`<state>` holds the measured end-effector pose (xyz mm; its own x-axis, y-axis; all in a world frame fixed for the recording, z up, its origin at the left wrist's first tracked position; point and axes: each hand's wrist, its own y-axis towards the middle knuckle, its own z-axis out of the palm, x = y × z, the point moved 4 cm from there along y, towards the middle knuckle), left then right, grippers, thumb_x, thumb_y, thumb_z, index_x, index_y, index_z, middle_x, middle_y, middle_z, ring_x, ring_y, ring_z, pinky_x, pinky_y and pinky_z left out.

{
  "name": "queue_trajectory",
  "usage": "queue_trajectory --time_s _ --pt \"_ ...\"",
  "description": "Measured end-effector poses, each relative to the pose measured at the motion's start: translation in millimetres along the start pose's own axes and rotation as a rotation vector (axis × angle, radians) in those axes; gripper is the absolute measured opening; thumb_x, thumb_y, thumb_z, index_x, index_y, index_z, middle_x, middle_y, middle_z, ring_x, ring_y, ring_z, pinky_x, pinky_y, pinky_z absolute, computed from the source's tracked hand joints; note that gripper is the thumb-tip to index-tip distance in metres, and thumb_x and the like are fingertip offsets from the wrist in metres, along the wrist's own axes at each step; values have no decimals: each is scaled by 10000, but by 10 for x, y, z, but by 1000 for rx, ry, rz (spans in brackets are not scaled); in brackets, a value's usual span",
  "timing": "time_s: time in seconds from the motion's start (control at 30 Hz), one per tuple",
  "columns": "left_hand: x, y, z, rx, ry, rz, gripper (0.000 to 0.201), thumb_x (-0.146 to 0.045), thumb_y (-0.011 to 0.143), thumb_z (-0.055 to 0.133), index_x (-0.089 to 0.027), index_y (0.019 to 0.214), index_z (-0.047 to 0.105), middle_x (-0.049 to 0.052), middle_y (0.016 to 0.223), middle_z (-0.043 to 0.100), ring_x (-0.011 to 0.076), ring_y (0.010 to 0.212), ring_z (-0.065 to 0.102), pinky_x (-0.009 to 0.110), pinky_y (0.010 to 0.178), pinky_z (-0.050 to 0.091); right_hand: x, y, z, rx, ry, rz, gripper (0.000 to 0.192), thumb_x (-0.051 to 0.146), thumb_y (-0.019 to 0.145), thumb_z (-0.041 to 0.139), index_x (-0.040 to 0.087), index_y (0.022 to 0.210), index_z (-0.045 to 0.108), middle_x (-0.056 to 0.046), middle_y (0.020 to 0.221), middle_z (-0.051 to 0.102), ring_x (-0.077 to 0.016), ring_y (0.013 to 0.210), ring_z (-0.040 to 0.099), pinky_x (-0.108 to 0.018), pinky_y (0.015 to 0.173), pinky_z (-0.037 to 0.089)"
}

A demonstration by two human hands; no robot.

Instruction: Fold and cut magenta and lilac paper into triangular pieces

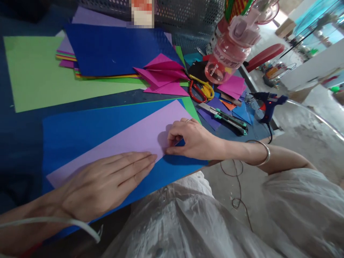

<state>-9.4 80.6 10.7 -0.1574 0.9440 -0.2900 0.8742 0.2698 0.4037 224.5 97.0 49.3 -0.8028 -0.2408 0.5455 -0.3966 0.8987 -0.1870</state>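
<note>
The left hand (107, 182) hides the lilac paper's (129, 138) near edge; a far label (142, 12) is blurred out.

My left hand (107, 182), at the lower left of the frame, is bare, with a thin white band (80, 224) curving across the wrist. My right hand (193, 138), near the centre, has a slim ring (189, 120) on one finger, and a plain silver bangle (262, 154) circles that wrist at centre right. Both forearms are uncovered. Along the bottom of the frame I wear a loose, creased white garment (215, 222) of thin fabric.
</note>
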Motion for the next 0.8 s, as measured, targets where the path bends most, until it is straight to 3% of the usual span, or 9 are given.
queue_trajectory --time_s 0.17,0.3,0.47,0.6,0.7,0.8 --pt "-3 46 -60 38 22 95 708 -47 1016 473 -312 1661 348 -24 1541 612 197 1345 668 375 1164 576 -103 -27 -85 -5 14 27 165 235 842 849 174 819 698 -2 868 702 -151 831 578 -310 795 371" --pt "42 63 -76 24 8 67 767 -39 1013 459 -327 1694 254 -25 1504 649 201 1341 671 379 1172 567 -197 -36 -150 -10 23 66 151 225 838 848 164 807 714 -8 845 707 -143 818 585 -285 755 382" --pt "11 77 -63 7 34 125 753 -57 1001 481 -290 1689 282 -24 1479 670 186 1327 679 332 1177 543 -296 -53 -236 -18 32 136 136 207 827 851 149 802 730 2 802 701 -119 757 581 -253 696 392" --pt "4 109 -105 -107 57 101 654 -64 1042 408 -309 1648 379 -44 1402 722 160 1243 728 306 1144 544 -356 -51 -283 1 45 172 144 243 822 846 149 806 737 11 775 696 -112 719 575 -245 677 396" --pt "0 114 -89 -55 61 186 579 -68 1020 452 -279 1552 538 -33 1426 705 158 1240 730 280 1130 546 -391 -36 -312 18 55 181 165 279 802 848 158 791 737 21 748 682 -116 711 574 -249 672 387" --pt "37 93 -98 -74 88 170 541 -32 1004 444 -240 1472 618 -12 1459 678 157 1323 678 309 1236 448 -413 -23 -355 11 46 202 171 295 784 845 165 773 734 32 712 656 -115 696 563 -251 667 373"
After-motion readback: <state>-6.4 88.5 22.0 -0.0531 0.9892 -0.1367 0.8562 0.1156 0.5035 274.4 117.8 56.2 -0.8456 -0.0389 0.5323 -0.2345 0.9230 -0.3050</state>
